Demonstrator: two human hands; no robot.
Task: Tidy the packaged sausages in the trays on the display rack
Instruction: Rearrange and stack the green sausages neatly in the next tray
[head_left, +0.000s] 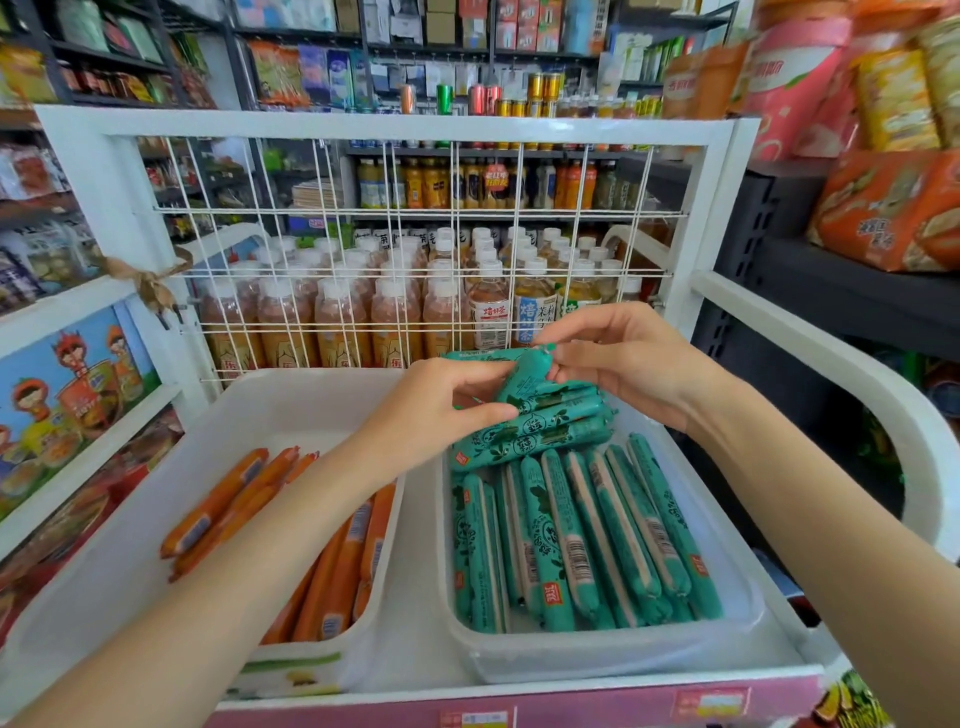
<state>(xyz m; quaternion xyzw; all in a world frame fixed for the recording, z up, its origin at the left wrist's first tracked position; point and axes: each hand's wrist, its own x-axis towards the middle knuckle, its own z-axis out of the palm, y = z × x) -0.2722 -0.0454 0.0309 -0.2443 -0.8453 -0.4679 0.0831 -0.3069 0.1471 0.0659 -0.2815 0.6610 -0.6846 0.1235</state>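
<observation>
Two white plastic trays sit side by side on the white display rack. The left tray (130, 519) holds orange packaged sausages (337, 566), some lying askew along its left side. The right tray (613, 654) is filled with a row of green packaged sausages (587, 530), with a few more lying crosswise at the back (535, 431). Above that crosswise pile, my left hand (441, 410) and my right hand (623, 358) both pinch one green sausage (524, 376), which is lifted and tilted.
A white wire grid (415, 249) forms the rack's back, with bottled drinks behind it. The rack's white side rail (831, 338) curves down at the right. Shelves of snack packets stand on both sides. A pink price strip (571, 712) runs along the rack's front edge.
</observation>
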